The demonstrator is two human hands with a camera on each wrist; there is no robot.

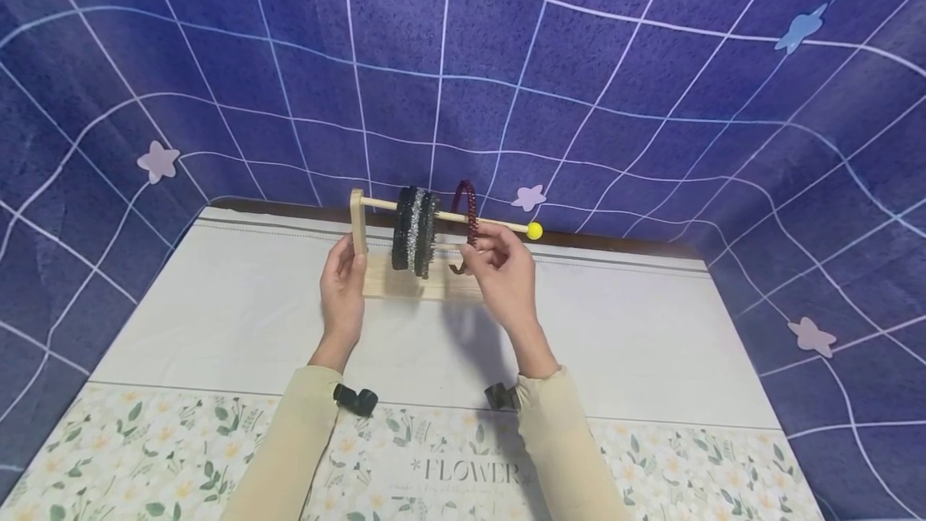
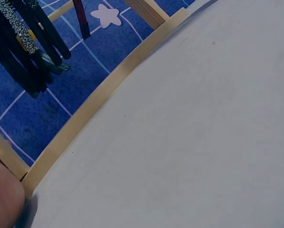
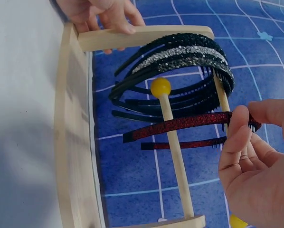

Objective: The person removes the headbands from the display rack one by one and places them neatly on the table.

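Observation:
A red glittery headband (image 1: pixel 472 203) hangs over the upper rod of a wooden rack (image 1: pixel 391 285). My right hand (image 1: pixel 510 276) pinches it between thumb and fingers, as the right wrist view (image 3: pixel 189 122) also shows. Left of it, several headbands sit bunched on the rods: black ones (image 1: pixel 400 230), a silver sequinned one (image 1: pixel 414 223) and a dark glittery one (image 1: pixel 428 235). My left hand (image 1: pixel 342 289) grips the rack's left upright (image 1: pixel 358 219). A yellow ball (image 1: pixel 534 230) caps the upper rod; another yellow ball (image 3: pixel 160 87) tips a second rod.
Under the rack lies a white cloth (image 1: pixel 239 304) with a floral front part (image 1: pixel 181 441). Behind and at both sides hangs a blue gridded backdrop (image 1: pixel 405 47) with star shapes. The cloth's back edge runs just behind the rack.

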